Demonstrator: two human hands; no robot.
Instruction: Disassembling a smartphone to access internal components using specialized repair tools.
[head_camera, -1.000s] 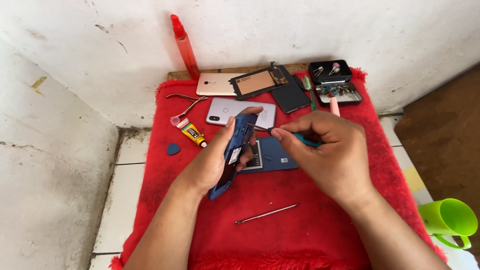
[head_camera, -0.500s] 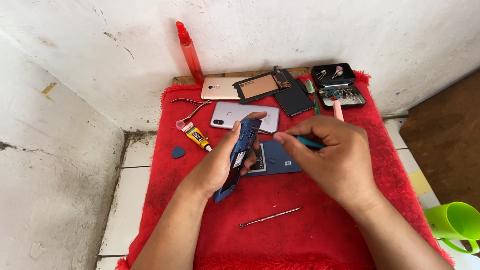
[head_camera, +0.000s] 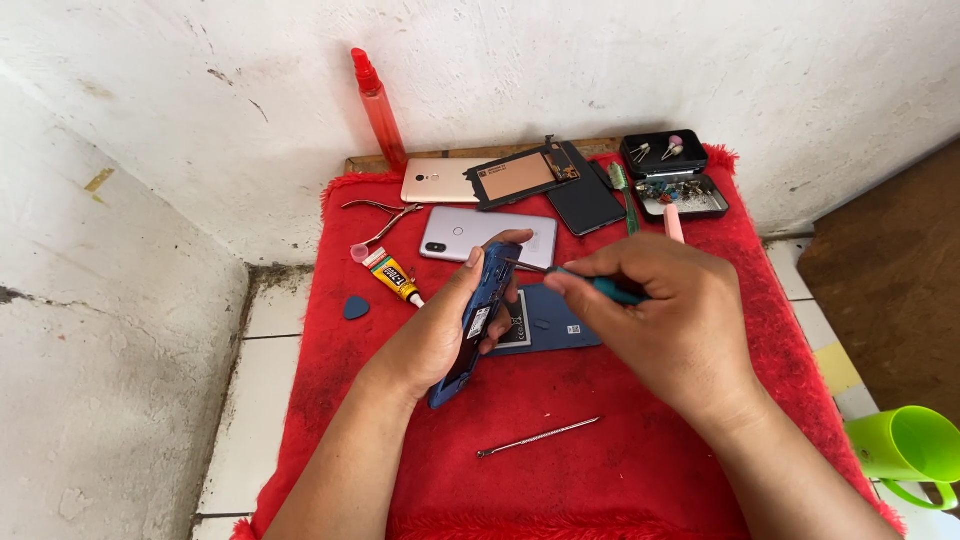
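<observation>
A thin metal pick (head_camera: 540, 437) lies nearest on the fluffy red cloth (head_camera: 640, 480). Above it the left hand (head_camera: 440, 335) grips the blue phone frame (head_camera: 478, 320) on its edge, exposing the inside to the screwdriver (head_camera: 585, 282) pinched in the right hand (head_camera: 670, 325). Behind lie glossy phones (head_camera: 487, 235).

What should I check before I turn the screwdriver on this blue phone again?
1. Left hand grips the phone, held on edge: ok.
2. Right hand pinches the screwdriver: ok.
3. Tip seated in a screw: cannot tell, too small.
4. Blue back cover lies flat under the hands, out of the way: ok.
5. Open parts tin within reach for screws: ok.
6. Metal pick lies loose near the wrists on the red mat: not ok.
</observation>
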